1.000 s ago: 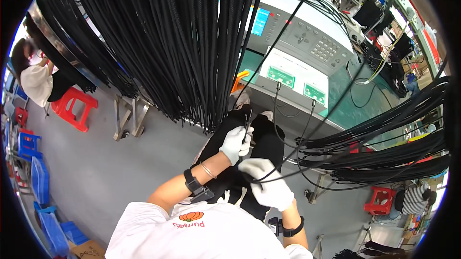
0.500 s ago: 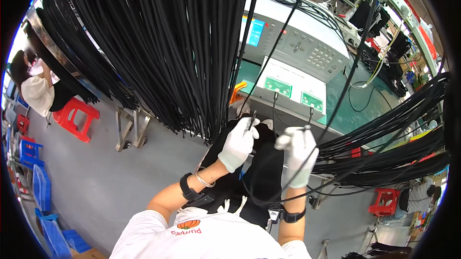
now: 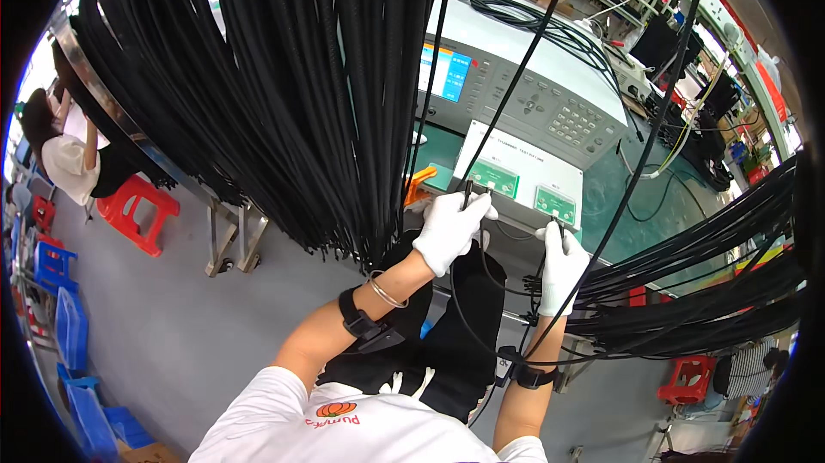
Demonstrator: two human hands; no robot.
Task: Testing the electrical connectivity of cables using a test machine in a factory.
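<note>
Head-worn view (wide fisheye), facing down

Matt white cloth covers my left grip [image 3: 451,229] and my right grip [image 3: 561,272]. The cable end [image 3: 467,197] and the plug [image 3: 561,228] at my fingers look like smooth black plastic. Beside me the hanging cables [image 3: 292,111] have a dull, slightly rough, woven-looking skin, and the rail [image 3: 101,92] behind them is shiny bare metal. The tester's grey front [image 3: 507,95] looks matt, its screen [image 3: 445,75] smooth and glossy. The white box [image 3: 520,154] is smooth; the green worktop [image 3: 643,227] has a faint sheen. My bangle [image 3: 388,293] is polished metal, my shirt [image 3: 369,437] soft matt cloth, the red stool [image 3: 140,212] glossy plastic.
</note>
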